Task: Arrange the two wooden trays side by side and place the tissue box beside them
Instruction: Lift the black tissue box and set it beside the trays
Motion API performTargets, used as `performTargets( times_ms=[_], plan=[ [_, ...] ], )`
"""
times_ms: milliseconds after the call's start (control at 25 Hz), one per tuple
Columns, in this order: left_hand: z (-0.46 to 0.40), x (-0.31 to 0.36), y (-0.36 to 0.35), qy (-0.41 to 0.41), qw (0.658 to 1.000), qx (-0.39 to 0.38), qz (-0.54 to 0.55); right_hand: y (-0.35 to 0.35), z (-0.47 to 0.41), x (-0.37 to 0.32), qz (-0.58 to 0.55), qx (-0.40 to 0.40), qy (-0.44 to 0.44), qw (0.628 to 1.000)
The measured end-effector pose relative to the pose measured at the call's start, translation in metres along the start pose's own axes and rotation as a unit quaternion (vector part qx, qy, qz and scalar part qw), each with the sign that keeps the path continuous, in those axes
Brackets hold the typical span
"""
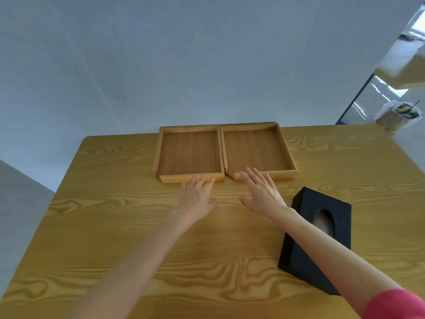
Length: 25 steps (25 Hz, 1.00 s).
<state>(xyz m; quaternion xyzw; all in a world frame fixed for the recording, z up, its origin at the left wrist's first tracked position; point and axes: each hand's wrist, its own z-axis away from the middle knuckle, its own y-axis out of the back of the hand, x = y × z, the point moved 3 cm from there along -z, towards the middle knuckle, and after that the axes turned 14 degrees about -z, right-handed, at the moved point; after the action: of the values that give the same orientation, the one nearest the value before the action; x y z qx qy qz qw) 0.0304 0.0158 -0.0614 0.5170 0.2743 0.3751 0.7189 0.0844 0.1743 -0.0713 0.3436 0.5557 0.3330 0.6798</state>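
Observation:
Two shallow wooden trays lie side by side at the far edge of the table, the left tray [188, 153] touching the right tray [256, 150] along their inner walls. My left hand [197, 196] is flat and open, its fingertips at the left tray's front rim. My right hand [262, 192] is open too, fingers spread over the right tray's front rim. A black tissue box [305, 256] with an oval slot lies at an angle on the table to the right, partly under my right forearm.
The wooden table [138, 238] runs to a far edge just behind the trays and a slanting left edge. A pale wall stands behind. At the far right are a glass partition and a wrapped basket [399, 116] on the floor.

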Motion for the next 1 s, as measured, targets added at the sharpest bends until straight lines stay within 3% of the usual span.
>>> performTargets(
  times_ms=[320, 520, 720, 1000],
  plan=[
    [0.012, 0.087, -0.009, 0.002, 0.999, -0.014, 0.05, 0.036, 0.047, 0.062, -0.004, -0.008, -0.016, 1.0],
    [0.01, 0.153, -0.028, 0.004, 0.974, -0.086, 0.211, 0.054, 0.066, 0.112, -0.01, -0.011, -0.048, 0.999],
    [0.003, 0.203, -0.044, -0.019, 0.972, -0.108, 0.208, 0.058, 0.081, 0.149, -0.01, -0.034, -0.096, 0.995],
    [0.003, 0.22, -0.05, 0.008, 0.98, -0.089, 0.176, 0.063, 0.077, 0.16, -0.017, -0.033, -0.062, 0.997]
  ],
)
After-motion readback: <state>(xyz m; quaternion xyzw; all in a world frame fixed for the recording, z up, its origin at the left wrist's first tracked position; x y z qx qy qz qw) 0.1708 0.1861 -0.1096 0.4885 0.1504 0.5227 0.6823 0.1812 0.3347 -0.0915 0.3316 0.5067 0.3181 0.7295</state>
